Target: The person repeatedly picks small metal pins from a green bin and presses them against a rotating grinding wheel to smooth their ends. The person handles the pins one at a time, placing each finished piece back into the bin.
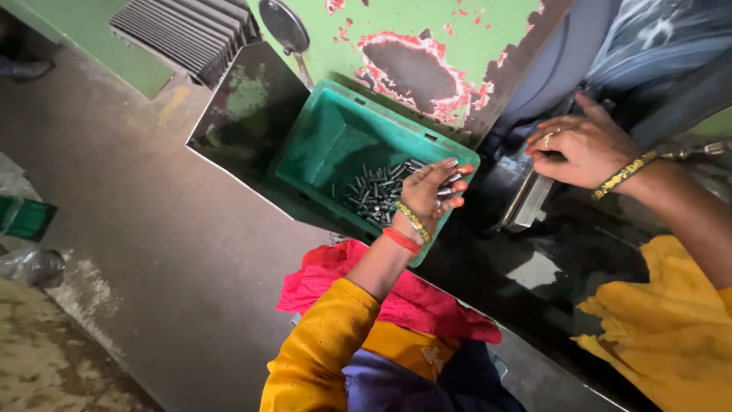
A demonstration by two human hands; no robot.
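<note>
Left hand: my left hand gripped a few small metal pins over the right corner of the green crate.
Loose pins: a heap lay in the crate's near right corner.
Right hand: my right hand rested partly curled on the dark machine part, holding nothing I could see.

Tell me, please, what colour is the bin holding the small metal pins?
Green, seen in the head view: the bin.

Dull green plastic crate, shiny metal pins, flaking green paint on rusty machine.
</note>
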